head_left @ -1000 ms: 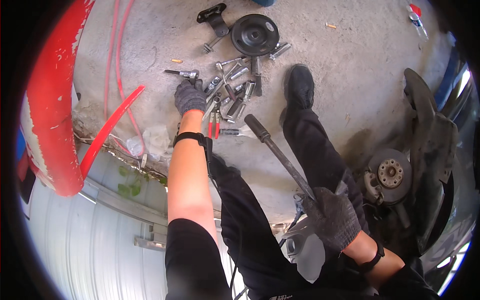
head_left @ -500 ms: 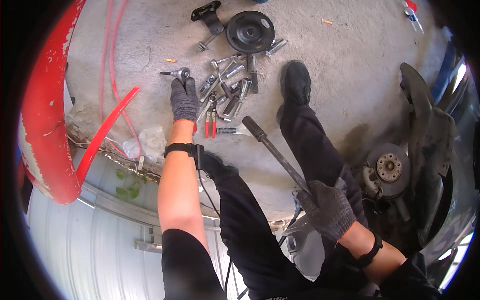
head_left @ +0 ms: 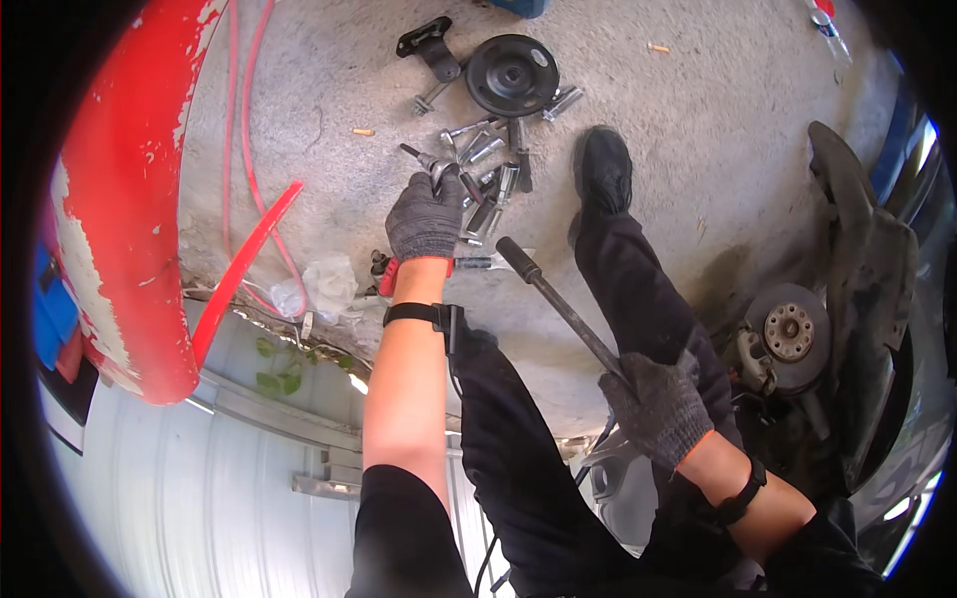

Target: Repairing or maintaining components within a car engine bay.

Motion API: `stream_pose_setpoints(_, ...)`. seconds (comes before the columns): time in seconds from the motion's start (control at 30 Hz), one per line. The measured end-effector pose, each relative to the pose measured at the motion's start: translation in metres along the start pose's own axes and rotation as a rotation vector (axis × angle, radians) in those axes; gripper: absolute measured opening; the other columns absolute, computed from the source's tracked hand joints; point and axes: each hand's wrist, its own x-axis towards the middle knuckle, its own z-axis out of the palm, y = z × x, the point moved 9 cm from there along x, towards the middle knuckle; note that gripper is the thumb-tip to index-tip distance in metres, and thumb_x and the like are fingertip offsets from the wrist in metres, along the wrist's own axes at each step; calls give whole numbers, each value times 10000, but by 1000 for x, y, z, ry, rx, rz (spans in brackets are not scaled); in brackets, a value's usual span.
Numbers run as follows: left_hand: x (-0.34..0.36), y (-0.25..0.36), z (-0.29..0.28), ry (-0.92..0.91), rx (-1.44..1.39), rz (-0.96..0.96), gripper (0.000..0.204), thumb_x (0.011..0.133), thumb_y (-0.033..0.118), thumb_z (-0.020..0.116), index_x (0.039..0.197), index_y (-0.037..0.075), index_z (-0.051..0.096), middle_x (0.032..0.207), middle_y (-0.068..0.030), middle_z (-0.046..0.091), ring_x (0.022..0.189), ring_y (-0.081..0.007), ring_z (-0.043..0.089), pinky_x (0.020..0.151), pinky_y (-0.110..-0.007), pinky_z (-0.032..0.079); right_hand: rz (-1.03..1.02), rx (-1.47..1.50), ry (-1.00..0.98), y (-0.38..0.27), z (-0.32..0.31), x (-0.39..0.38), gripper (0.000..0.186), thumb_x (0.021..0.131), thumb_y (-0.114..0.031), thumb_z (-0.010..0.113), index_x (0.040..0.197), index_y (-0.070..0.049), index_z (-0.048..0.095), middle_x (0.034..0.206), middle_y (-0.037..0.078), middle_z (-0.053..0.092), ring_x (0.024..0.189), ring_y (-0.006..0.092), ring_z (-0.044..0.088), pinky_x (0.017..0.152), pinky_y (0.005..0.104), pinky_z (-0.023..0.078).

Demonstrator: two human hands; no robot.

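My left hand (head_left: 427, 219), in a dark grey knit glove, is closed round a ratchet wrench (head_left: 431, 163). Only its metal head and a dark bit pointing up and left show past the fingers. Just right of that hand lies a pile of sockets (head_left: 506, 179) and extension bars on the concrete. Red-handled pliers (head_left: 388, 279) are partly hidden under my left wrist. My right hand (head_left: 658, 407), gloved alike, grips the lower end of a long dark bar (head_left: 573, 324) with a socket (head_left: 516, 257) on its upper end. The bar slants up and left, above the floor.
Beyond the tools are a round black pulley (head_left: 511, 76) and a black bracket (head_left: 428, 48). A brake disc (head_left: 788, 329) is on the right. A worn red panel (head_left: 120, 199) and a pink hose (head_left: 247, 130) run along the left. My shoe (head_left: 602, 164) is beside the pile.
My left hand has moved right with the ratchet wrench, to the edge of the socket pile, now covering part of the pliers. The view has shifted slightly; my right hand keeps hold of the bar.
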Motion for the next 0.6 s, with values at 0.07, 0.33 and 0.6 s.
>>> stream_pose_setpoints(0.07, -7, 9, -6, -22, 52, -28, 551, 1005, 573, 546, 1024, 33, 658, 955, -279, 715, 916, -466, 699, 824, -549, 540, 1, -3, 17, 0, -2, -2, 298, 1008, -304, 615, 961, -10, 640, 781, 261, 684, 802, 463, 693, 735, 546, 535)
stream_pose_setpoints(0.33, -102, -13, -30, -181, -401, 39, 486, 1058, 489, 511, 1109, 29, 659, 847, -177, 663, 779, -334, 650, 734, -444, 509, 18, -97, 14, -2, 0, -1, 412, 1031, -404, 557, 963, -9, 652, 840, 284, 702, 891, 446, 704, 799, 560, 490)
stream_pose_setpoints(0.6, -286, 27, -194, -391, -1169, -261, 349, 1056, 339, 554, 1178, 30, 661, 802, 16, 596, 640, -36, 479, 556, -219, 359, 326, 1227, -176, 1, 8, -72, 317, 1038, -397, 594, 894, -116, 565, 659, 4, 516, 530, 163, 507, 449, 333, 368)
